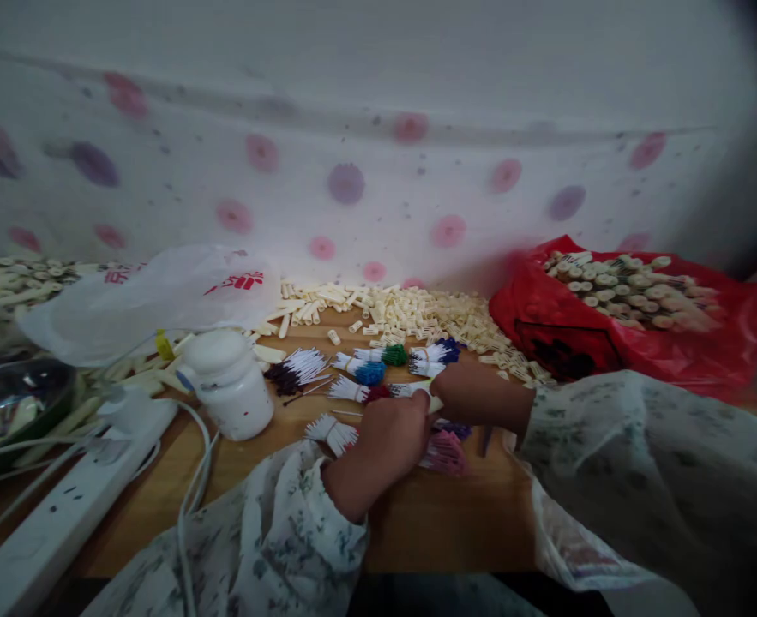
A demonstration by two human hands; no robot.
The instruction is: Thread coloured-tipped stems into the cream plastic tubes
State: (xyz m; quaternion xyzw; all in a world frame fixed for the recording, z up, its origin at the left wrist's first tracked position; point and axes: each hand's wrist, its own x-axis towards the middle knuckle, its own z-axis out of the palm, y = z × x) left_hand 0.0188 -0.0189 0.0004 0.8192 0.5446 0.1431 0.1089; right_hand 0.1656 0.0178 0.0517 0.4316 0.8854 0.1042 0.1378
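Observation:
My left hand (392,435) is closed around a small cream-coloured plastic piece (435,403), which shows at the fingers. Right against it, my right hand (474,396) is closed too; its fingertips are hidden and I cannot make out what they pinch. Around both hands lie banded bundles of thin white sticks with coloured ends: a blue bundle (366,370), a green bundle (387,354), a pink bundle (443,452) and a white bundle (333,434). A dark-ended bundle (297,370) has fanned out loose to the left.
Cream plastic pieces (410,313) are heaped along the wall. At right stands a red bag (519,300) of cream-headed pieces. On the left are a white jar (230,386), a power strip (75,497) with cables, a white plastic bag (159,296) and a dark tray (50,403).

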